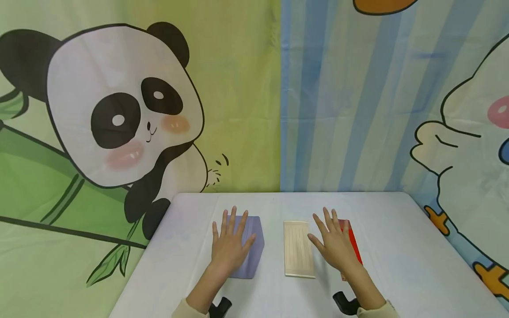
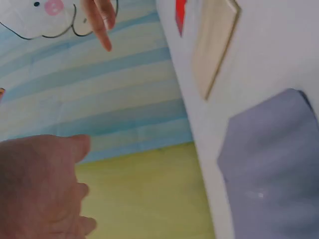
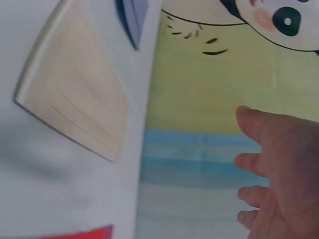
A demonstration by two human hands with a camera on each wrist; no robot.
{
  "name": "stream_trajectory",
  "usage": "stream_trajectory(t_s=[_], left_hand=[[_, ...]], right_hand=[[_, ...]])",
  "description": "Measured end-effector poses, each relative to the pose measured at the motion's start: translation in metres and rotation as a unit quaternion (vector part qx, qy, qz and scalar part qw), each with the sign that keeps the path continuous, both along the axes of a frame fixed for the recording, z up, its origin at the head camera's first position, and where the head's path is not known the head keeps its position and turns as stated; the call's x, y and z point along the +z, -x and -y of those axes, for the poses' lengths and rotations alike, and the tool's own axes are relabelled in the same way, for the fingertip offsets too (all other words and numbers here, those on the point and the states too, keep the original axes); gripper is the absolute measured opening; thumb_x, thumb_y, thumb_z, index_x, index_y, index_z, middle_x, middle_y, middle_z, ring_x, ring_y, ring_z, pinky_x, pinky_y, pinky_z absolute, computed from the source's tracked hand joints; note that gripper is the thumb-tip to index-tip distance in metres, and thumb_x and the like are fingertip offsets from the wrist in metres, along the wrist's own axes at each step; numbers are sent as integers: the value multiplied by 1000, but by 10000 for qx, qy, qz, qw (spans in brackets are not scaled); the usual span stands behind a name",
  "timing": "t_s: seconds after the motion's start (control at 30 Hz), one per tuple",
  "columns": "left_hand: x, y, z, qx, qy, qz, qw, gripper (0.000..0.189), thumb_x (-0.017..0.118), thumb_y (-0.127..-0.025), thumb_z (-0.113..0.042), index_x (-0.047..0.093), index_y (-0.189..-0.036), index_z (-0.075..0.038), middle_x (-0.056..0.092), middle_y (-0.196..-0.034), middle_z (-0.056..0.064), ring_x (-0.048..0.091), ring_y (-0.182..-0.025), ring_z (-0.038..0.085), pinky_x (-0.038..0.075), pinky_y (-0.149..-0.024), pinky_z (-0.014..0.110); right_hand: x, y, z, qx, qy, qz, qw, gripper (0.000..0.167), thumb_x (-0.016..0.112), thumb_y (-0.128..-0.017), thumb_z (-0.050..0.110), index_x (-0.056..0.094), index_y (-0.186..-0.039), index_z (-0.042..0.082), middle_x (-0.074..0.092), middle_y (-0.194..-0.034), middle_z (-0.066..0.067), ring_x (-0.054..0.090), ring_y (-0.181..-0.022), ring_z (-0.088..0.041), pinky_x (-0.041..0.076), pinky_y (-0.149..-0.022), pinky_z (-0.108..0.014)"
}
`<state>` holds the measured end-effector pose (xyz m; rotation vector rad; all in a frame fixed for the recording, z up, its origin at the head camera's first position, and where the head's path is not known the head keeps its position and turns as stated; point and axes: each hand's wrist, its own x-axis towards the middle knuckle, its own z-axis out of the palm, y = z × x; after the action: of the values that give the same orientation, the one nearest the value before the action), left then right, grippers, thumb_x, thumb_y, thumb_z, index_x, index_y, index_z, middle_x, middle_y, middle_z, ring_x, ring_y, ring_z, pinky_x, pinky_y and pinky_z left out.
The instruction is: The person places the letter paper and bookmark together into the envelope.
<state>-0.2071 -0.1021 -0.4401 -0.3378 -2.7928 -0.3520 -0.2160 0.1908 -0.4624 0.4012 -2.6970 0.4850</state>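
In the head view my left hand (image 1: pixel 229 249) is held with its fingers spread over a flat purple-grey piece (image 1: pixel 254 247) with angled corners. My right hand (image 1: pixel 336 245) has its fingers spread too, and it partly hides a flat red thing (image 1: pixel 352 240), whose kind I cannot tell. Between the hands lies a pale beige rectangular board (image 1: pixel 299 249) with lengthwise grooves. From the left wrist view, the purple-grey piece (image 2: pixel 274 164) lies apart from my left hand (image 2: pixel 40 189). Likewise, the right wrist view has my right hand (image 3: pixel 289 169) raised, apart from the grooved board (image 3: pixel 75 89). Neither hand holds anything.
All three flat things lie on a white table (image 1: pixel 274 296) with rounded far corners. Behind it hangs a curtain (image 1: pixel 238 97) with a panda drawing and blue stripes. Black curved pieces (image 1: pixel 346 303) show beside both wrists.
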Motion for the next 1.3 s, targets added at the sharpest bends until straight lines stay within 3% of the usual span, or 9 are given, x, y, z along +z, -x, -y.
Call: stream_trajectory(t_s=[0.17,0.4,0.6,0.8,0.93,1.3], left_hand=[[-26,13,4,-6,-136,-93,9999,63,46,-92,-48,31,-145,-18,17,-151,14,9,-138,37,12,-102,64],[-71,24,15,-78,-161,486,9987,61,43,-94,-46,27,-147,-18,13,-152,12,4,-138,37,9,-101,65],[-94,25,25,-191,-147,757,9968,61,46,-94,-43,30,-146,-15,18,-151,15,10,-136,41,11,-99,67],[-118,22,31,-6,-40,1201,9928,61,42,-94,-46,31,-145,-15,19,-150,18,12,-136,42,10,-99,68],[-123,19,29,59,1,1285,9917,61,40,-94,-48,32,-145,-14,18,-150,18,10,-136,42,9,-100,67],[-116,3,18,66,-33,1214,9926,61,45,-93,-46,35,-143,-12,21,-148,22,14,-134,46,13,-99,67]], right_hand=[[-29,18,12,114,253,162,9995,63,64,-86,31,42,-138,4,27,-146,-23,18,-134,-44,8,-100,-67],[-72,27,28,491,128,434,9978,63,63,-86,31,42,-136,-1,28,-144,-25,21,-133,-43,20,-102,-61],[-88,22,40,752,79,743,9944,62,61,-87,31,42,-136,-2,29,-144,-25,21,-133,-42,21,-102,-59],[-97,15,40,844,-200,1217,9888,61,56,-90,35,40,-138,1,27,-145,-26,20,-133,-43,19,-104,-57],[-97,15,37,842,-238,1237,9885,61,55,-91,36,39,-139,1,27,-145,-25,21,-134,-41,19,-105,-56],[-88,8,31,896,-170,1298,9873,60,58,-89,33,42,-136,-1,28,-143,-28,21,-132,-45,19,-103,-59]])
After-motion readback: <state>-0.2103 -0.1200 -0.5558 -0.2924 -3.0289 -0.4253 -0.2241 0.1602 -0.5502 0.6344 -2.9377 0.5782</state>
